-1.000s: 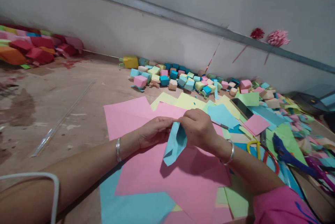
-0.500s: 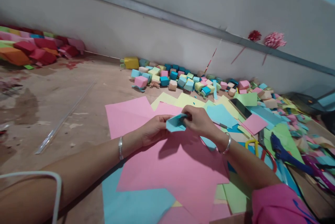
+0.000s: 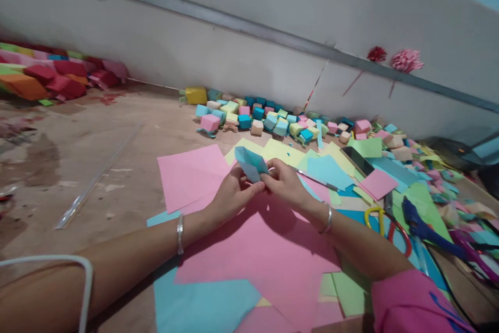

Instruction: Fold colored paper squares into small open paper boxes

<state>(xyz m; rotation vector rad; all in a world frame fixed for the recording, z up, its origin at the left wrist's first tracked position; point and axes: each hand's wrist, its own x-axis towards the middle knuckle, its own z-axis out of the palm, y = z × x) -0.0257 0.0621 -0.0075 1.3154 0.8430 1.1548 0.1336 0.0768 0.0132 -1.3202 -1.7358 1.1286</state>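
Note:
Between my two hands is a small folded piece of light blue paper (image 3: 249, 160), tilted up with its creased faces showing. My left hand (image 3: 236, 190) grips its lower left side, thumb pressed toward the middle. My right hand (image 3: 284, 182) pinches its lower right edge, and the fingertips of both hands nearly meet there. Under my hands lie large overlapping pink sheets (image 3: 249, 250), with a light blue sheet (image 3: 202, 302) below them. A thin pen-like tool (image 3: 317, 180) lies just right of my right hand.
Rows of small coloured paper boxes (image 3: 257, 114) line the wall. Bigger red and orange ones (image 3: 66, 83) sit far left. To the right lie scissors with yellow and red handles (image 3: 380, 221), a blue glue gun (image 3: 424, 226) and a dark phone-like slab (image 3: 356, 160). A clear strip (image 3: 97, 180) lies left.
The folded blue paper has been turned and raised, moving slightly left. My right fingers have come down from its opening to its lower edge, and my left thumb now presses on it.

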